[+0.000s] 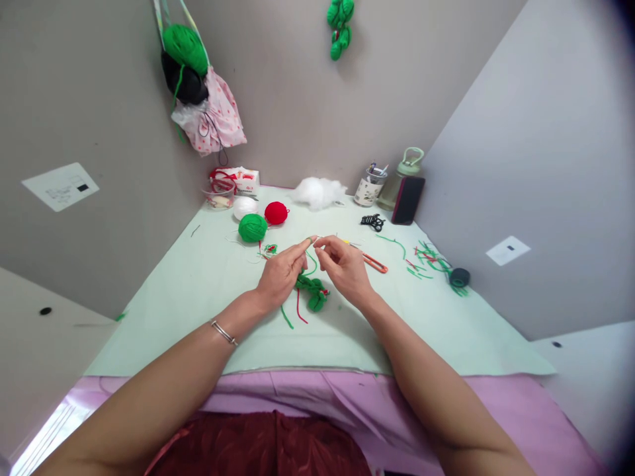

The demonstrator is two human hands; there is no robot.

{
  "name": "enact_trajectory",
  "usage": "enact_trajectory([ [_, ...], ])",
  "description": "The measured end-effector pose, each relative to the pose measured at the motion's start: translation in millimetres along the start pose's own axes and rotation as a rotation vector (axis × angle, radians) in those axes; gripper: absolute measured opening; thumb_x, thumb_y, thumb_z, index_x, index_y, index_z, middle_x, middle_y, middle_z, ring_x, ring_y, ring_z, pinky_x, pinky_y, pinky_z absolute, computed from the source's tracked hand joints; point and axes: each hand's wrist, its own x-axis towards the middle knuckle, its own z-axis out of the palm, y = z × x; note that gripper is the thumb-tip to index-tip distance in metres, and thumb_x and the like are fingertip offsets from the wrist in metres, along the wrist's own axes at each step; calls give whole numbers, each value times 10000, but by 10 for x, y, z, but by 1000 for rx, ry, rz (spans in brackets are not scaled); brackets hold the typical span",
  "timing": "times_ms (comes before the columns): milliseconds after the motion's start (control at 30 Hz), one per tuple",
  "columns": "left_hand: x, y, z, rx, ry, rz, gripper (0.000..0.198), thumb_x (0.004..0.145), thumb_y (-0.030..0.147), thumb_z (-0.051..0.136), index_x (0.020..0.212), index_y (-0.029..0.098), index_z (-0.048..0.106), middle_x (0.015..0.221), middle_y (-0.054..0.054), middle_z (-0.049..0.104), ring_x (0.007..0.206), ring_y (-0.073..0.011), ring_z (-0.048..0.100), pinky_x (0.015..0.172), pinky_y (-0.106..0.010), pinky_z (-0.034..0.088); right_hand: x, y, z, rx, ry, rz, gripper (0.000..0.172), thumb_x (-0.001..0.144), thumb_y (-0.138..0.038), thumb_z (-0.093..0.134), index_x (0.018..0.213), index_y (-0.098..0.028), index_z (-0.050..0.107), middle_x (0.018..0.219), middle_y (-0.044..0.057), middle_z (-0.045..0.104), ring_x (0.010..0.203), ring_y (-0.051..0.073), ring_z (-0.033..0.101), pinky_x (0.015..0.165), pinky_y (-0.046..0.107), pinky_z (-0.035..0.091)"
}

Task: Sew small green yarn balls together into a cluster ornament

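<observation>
My left hand [282,272], with a silver bangle at the wrist, is closed on a green crocheted piece [315,294] with small red and white bits. The piece hangs below the fingers, with a green and a red yarn tail [300,309] on the table. A green strand [312,264] loops up between my two hands. Just to the right, my right hand [344,268] has its thumb and fingers bent together near the left fingertips. Something thin and pale shows by the fingertips, too small to name.
Green [253,228], red [276,213] and white [245,209] yarn balls lie at the back left. White stuffing [319,192] is at the back. An orange-handled tool [376,263], black scissors [372,222], a phone [408,201], a bottle [394,188] and yarn scraps [430,256] are to the right.
</observation>
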Motion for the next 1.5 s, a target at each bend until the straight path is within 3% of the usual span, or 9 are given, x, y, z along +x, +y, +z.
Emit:
enact_trajectory([
  [400,6,18,-3,110,-21,17,498,974,209,388,1449,181,535,839,-24,650,761,-149,562,816,-274,463,3,61,30,-60,-12,-55,94,900,-261,534,848,-211,596,541,-67,476,506,113,412,571,250,328],
  [900,-10,16,19,275,-47,24,510,964,170,358,1444,140,528,901,-54,703,844,-169,633,852,-286,483,27,80,47,-78,-43,-9,123,878,-241,528,763,-212,562,515,-56,495,497,117,415,558,249,306],
  [1267,-27,-4,61,466,-65,61,468,1020,270,339,1464,196,469,1199,-100,607,1038,-206,631,857,-314,515,54,136,46,-109,-78,0,139,878,-240,520,763,-207,591,520,-47,519,507,123,420,569,252,311],
  [1500,-21,-15,48,486,-69,60,465,1009,235,347,1448,186,494,1362,-129,535,1183,-246,596,990,-381,497,63,168,39,-124,-76,-10,142,869,-227,524,766,-203,618,532,-43,523,523,124,425,571,252,309],
])
